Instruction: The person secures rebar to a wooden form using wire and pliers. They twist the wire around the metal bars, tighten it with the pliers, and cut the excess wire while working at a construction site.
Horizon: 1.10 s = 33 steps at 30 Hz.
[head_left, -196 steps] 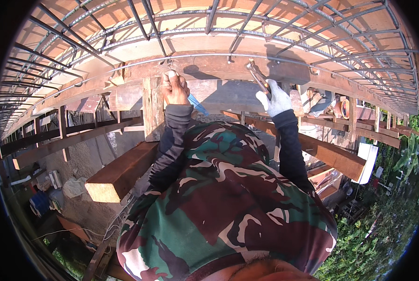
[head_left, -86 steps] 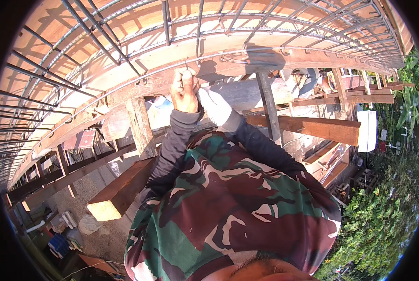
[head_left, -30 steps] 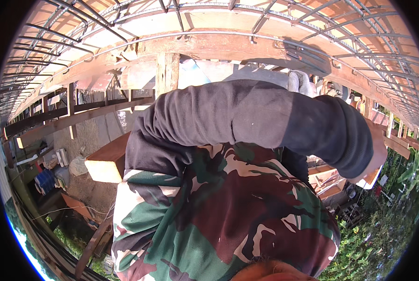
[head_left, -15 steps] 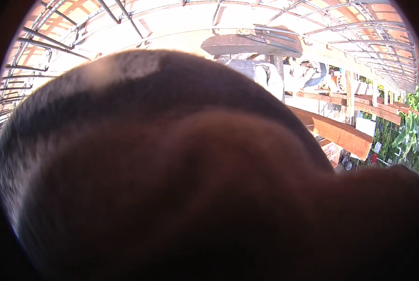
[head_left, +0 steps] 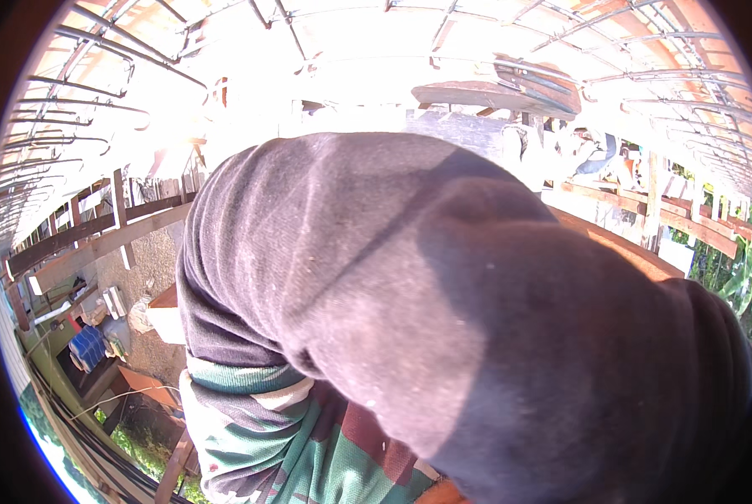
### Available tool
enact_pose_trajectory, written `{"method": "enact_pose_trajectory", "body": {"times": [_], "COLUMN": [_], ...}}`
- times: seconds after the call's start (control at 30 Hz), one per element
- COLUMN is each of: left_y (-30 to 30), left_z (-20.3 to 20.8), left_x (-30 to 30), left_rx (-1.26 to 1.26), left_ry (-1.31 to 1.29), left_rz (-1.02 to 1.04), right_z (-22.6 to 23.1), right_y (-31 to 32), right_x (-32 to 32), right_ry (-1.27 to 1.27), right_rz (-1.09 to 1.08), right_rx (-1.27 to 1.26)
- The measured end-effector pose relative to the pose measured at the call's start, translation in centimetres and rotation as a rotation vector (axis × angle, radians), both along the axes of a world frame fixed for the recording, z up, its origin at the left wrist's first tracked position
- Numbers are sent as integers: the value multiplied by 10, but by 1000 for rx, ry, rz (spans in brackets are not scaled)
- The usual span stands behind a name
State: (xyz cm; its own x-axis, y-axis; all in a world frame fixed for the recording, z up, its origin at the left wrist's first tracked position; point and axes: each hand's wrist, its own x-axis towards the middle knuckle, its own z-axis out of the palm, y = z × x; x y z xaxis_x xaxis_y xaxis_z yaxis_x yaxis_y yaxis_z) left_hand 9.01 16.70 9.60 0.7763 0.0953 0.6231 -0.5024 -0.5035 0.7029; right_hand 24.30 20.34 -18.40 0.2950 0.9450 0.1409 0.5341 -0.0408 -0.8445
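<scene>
Dark, faded cloth [head_left: 368, 244], which looks like a bent sleeve, fills the middle and lower right of the head view very close up. Below its left part shows green, brown and white camouflage cloth [head_left: 250, 420]. Neither of my hands can be made out; the cloth covers much of the space where they could be. What they hold or touch is hidden.
Steel reinforcing bars [head_left: 82, 105] line the upper left, and a bar cage [head_left: 687, 80] runs along the upper right. Wooden beams [head_left: 107, 239] cross at left above lower ground. Behind the cloth lies a dark board [head_left: 494, 97]; plants [head_left: 733, 277] grow at right.
The dark cloth has shifted down and right and become brighter. Camouflage cloth, left-hand beams and the ground below have come into view. The background sits lower and farther right.
</scene>
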Motion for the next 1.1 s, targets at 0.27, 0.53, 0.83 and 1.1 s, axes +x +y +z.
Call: {"method": "enact_pose_trajectory", "body": {"times": [0.27,0.53,0.83,1.1], "left_y": [30,100,109,116], "left_z": [-37,-242,-249,-257], "left_x": [20,-1,-2,33], "left_rx": [259,566,357,238], "left_ry": [2,385,364,369], "left_rz": [409,987,1040,1219], "right_z": [7,47,55,67], "right_y": [2,-5,3,10], "right_x": [17,25,27,42], "right_ry": [-92,-124,-247,-597], "right_rz": [4,200,192,2], "right_rx": [78,94,212,341]}}
